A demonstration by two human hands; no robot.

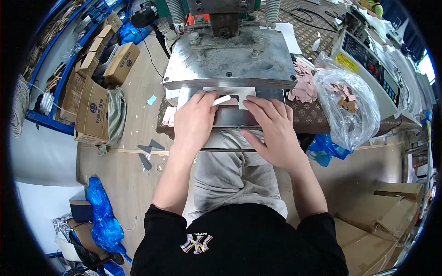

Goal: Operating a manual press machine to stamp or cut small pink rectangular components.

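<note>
My left hand (198, 112) is closed around a slim white stick-like tool (222, 100), whose rounded end points right. Its fingertips rest at the left side of a metal work plate (235, 120) below the press. Beneath the stick's tip shows a small pink piece (229, 102) beside a dark slot. My right hand (275, 126) lies with fingers stretched, their tips touching the right part of a white sheet (248, 93); the thumb is spread apart. The sheet's far edge runs under the heavy upper plate (225, 76) of the press.
Pink pieces (170, 116) lie left of the work plate. On the right are a heap of pink pieces (303, 82), a clear plastic bag (350, 110) with scraps, and a control panel (368, 64). Cardboard boxes (94, 110) line the left; a large carton (382, 221) stands lower right.
</note>
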